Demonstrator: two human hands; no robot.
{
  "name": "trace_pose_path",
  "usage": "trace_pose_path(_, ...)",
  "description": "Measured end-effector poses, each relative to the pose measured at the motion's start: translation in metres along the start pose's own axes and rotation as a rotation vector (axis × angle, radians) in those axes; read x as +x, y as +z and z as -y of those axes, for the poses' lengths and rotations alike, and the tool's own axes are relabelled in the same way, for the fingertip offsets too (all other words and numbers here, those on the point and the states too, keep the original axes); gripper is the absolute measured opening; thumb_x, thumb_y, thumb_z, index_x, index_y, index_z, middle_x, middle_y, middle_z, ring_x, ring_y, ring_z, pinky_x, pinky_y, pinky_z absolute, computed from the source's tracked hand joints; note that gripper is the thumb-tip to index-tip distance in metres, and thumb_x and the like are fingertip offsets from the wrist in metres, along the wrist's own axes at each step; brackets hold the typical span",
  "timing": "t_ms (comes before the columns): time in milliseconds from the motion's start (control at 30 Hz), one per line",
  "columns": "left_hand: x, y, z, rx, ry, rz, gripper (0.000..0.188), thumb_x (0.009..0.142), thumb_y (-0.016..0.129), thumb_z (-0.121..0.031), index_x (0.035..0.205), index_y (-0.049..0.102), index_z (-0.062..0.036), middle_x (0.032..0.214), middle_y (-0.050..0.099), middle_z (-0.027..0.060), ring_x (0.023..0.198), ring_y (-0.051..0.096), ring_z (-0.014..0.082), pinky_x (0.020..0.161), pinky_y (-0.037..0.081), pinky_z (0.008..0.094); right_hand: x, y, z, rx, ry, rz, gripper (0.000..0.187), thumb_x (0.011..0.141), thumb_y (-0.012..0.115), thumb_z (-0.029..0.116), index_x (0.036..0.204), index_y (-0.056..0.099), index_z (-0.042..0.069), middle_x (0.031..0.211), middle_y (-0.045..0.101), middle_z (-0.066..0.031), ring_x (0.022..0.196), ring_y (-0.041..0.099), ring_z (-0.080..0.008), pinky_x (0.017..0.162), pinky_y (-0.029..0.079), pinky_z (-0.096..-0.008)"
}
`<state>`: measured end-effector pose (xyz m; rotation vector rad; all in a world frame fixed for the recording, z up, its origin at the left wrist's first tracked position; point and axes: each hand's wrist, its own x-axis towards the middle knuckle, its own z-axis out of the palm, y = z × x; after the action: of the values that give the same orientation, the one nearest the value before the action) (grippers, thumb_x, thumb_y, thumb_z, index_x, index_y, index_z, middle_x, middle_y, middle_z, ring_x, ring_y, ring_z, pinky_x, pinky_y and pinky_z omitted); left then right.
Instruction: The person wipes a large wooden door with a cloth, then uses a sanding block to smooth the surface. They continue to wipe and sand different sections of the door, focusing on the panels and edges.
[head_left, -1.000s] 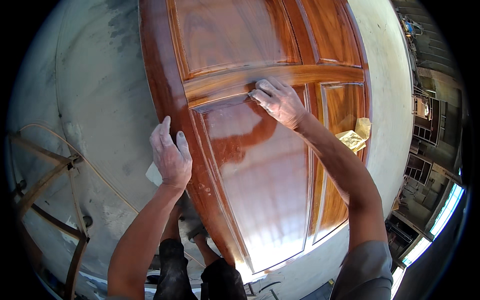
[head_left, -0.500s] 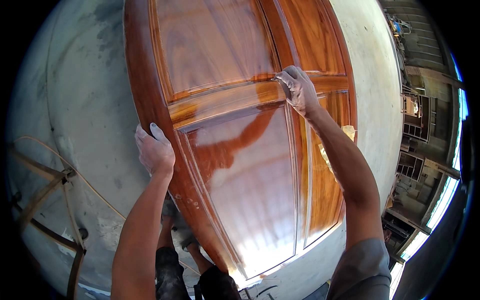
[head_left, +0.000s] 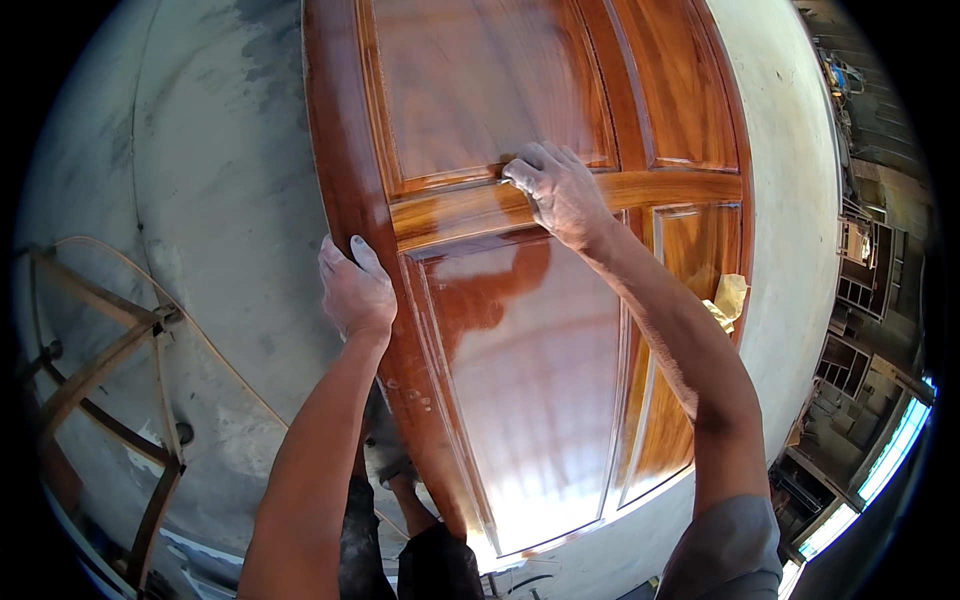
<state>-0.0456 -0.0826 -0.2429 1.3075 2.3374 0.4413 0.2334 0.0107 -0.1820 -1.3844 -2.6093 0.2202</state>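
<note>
A glossy reddish-brown panelled wooden door point(head_left: 535, 400) lies before me, with raised mouldings framing its panels. My left hand point(head_left: 357, 290), dusty white, holds the door's left edge, its thumb over the face and its fingers along the rim. Farther in, my right hand point(head_left: 560, 195) is closed in a pinch against the moulding above the orange-brown cross rail point(head_left: 465, 212). A tiny pale tip shows at those fingers, too small to name. White dust coats the fingers of this hand too. My right arm's reflection darkens the shiny panel below.
A crumpled yellowish piece of paper point(head_left: 730, 298) lies at the door's right side. To the left, a wooden frame point(head_left: 95, 385) stands on the grey concrete floor point(head_left: 220, 150), a thin cord point(head_left: 215, 350) beside it. Wooden racks point(head_left: 865, 260) line the far right.
My right hand has moved left along the moulding above the cross rail, still pinched. The view has shifted, so the door appears farther right. My left hand keeps its place on the edge.
</note>
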Motion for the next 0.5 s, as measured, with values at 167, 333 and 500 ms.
trace_pose_path(167, -0.004, -0.002, -0.005, -0.051, -0.014, 0.039, 0.050, 0.111, 0.050, -0.035, 0.144, 0.050, 0.0028, 0.139, 0.061, 0.0248, 0.125, 0.062, 0.0431, 0.102, 0.054, 0.0516, -0.022, -0.003, -0.022, 0.023, 0.158, -0.041, 0.018, 0.084, 0.072, 0.001, 0.098, 0.068, 0.013, 0.094, 0.062, -0.0037, 0.097, 0.063, -0.0270, 0.089, 0.051, -0.0424)
trace_pose_path(333, -0.004, -0.013, -0.011, -0.071, -0.077, 0.134, 0.056, 0.112, 0.045, -0.038, 0.149, 0.047, 0.0037, 0.147, 0.059, 0.0245, 0.132, 0.059, 0.0434, 0.108, 0.049, 0.0521, 0.048, 0.042, 0.085, 0.079, 0.039, -0.046, 0.017, 0.083, 0.070, 0.006, 0.100, 0.069, 0.010, 0.104, 0.063, -0.0064, 0.104, 0.062, -0.0260, 0.094, 0.051, -0.0415)
trace_pose_path(500, -0.001, -0.006, -0.007, -0.037, -0.029, 0.041, 0.050, 0.111, 0.048, -0.036, 0.144, 0.049, 0.0020, 0.136, 0.062, 0.0219, 0.124, 0.062, 0.0410, 0.100, 0.054, 0.0517, 0.057, 0.044, 0.097, 0.077, 0.065, -0.050, 0.015, 0.085, 0.069, 0.009, 0.100, 0.070, 0.009, 0.104, 0.063, -0.0062, 0.107, 0.062, -0.0250, 0.096, 0.050, -0.0405)
